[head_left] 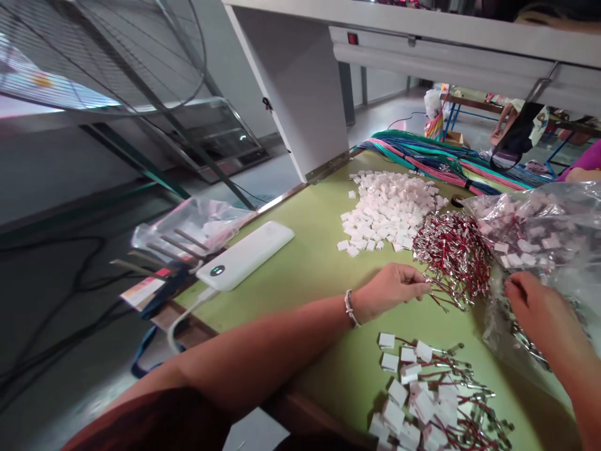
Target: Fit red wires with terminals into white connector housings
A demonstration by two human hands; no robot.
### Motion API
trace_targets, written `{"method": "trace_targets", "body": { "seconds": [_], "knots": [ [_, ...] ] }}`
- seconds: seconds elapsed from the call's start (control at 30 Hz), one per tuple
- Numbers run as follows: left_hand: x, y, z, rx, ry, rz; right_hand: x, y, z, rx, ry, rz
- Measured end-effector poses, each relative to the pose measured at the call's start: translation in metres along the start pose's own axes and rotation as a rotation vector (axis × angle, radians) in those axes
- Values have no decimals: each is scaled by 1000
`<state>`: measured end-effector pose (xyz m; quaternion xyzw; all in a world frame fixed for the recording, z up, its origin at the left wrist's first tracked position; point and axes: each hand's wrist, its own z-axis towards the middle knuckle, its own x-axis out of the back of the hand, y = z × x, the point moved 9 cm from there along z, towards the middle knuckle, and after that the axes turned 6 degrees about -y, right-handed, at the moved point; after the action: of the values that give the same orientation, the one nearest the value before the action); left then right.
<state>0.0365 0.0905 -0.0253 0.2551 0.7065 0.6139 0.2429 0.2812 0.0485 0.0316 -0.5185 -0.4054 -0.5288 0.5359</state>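
My left hand has thumb and forefinger pinched at the near edge of a heap of short red wires with metal terminals, on the end of one wire. To the right, my right hand is closed, its fingers curled in above a clear plastic bag; what they hold, if anything, is hidden. Behind the wires lies a pile of small white plastic connector housings. Closer to me is a group of white housings with red wires attached, their metal ends pointing right.
A white power bank with a cable lies at the table's left edge. Clear bags of white housings and terminals lie at right. Bundled green, blue and pink cables run along the back. Another person's purple sleeve shows at far right.
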Motion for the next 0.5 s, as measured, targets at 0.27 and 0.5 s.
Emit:
{"method": "trace_targets", "body": {
  "seconds": [0.27, 0.5],
  "knots": [
    [-20, 3, 0, -63, -145, -11, -17, -113, -35, 331, -54, 683],
    [-20, 3, 0, -52, -116, 81, -12, -109, -35, 377, 41, 660]
  ]
}}
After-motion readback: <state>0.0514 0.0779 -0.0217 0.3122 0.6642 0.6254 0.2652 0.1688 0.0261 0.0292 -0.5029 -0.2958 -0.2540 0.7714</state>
